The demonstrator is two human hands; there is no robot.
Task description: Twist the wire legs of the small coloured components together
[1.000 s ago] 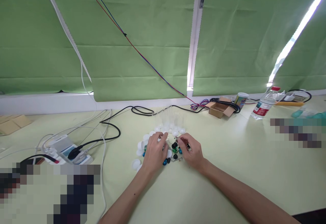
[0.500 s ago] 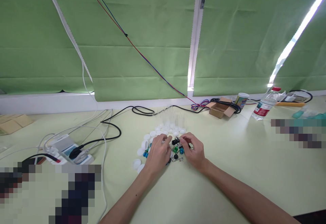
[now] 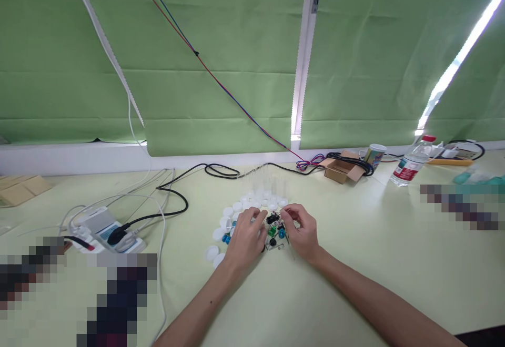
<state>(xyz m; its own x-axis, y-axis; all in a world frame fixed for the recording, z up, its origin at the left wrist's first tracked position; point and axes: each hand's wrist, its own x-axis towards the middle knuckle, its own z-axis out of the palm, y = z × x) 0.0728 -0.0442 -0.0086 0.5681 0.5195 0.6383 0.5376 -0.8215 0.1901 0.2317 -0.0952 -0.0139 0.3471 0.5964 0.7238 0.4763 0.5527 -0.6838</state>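
Between my hands lies a loose cluster of small electronic parts: a green piece (image 3: 272,231), a blue piece (image 3: 281,233), a round black knob-like piece (image 3: 272,242) and black pieces (image 3: 272,218). My left hand (image 3: 246,235) rests over the cluster's left side, fingers bent and thumb apart from the index finger; the parts beneath it are hidden. On the right, my right hand (image 3: 303,231) pinches thumb and index finger together at the cluster's edge. What sits in that pinch is too small to name. A thin wire-like line (image 3: 291,252) shows below it.
White round caps (image 3: 212,253) curve around the left and far side. Clear upright tubes (image 3: 268,181) stand behind them. Farther back are a black cable (image 3: 179,197), an open cardboard box (image 3: 340,171) and a water bottle (image 3: 410,165). A power strip (image 3: 106,234) lies left.
My right hand has shifted very slightly, and the thin line below it shows more clearly. My left hand stays almost in place over the parts.
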